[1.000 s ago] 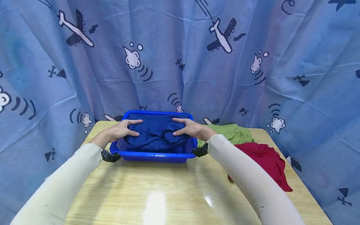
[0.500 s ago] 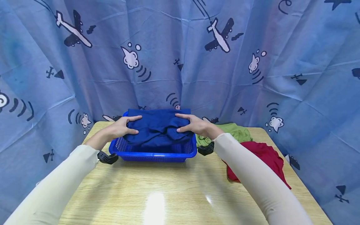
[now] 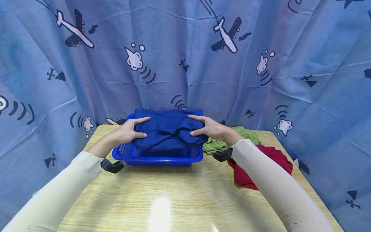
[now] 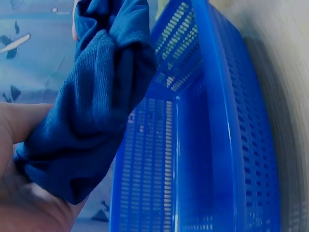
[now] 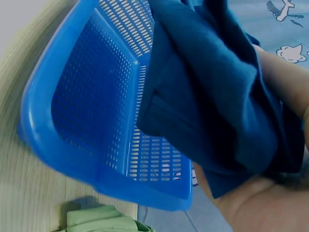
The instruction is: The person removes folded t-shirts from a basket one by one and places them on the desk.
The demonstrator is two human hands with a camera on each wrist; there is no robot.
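Observation:
A dark blue folded cloth garment, its exact kind hidden by the folds, hangs between my two hands over a blue plastic basket. My left hand grips its left end, thumb in front and fingers behind. At the other end my right hand holds it the same way. In the left wrist view the cloth is bunched in the palm, beside the basket's slotted wall. The right wrist view shows layered folds of the cloth and the basket's bare mesh bottom.
Right of the basket lies a crumpled green cloth, with a red cloth nearer me, partly behind my right sleeve. All rest on a wooden table. A blue airplane-print curtain hangs close behind.
Both hands have lifted the dark blue cloth up out of the basket and shifted it slightly right. The basket stays in place, and more of its inside shows.

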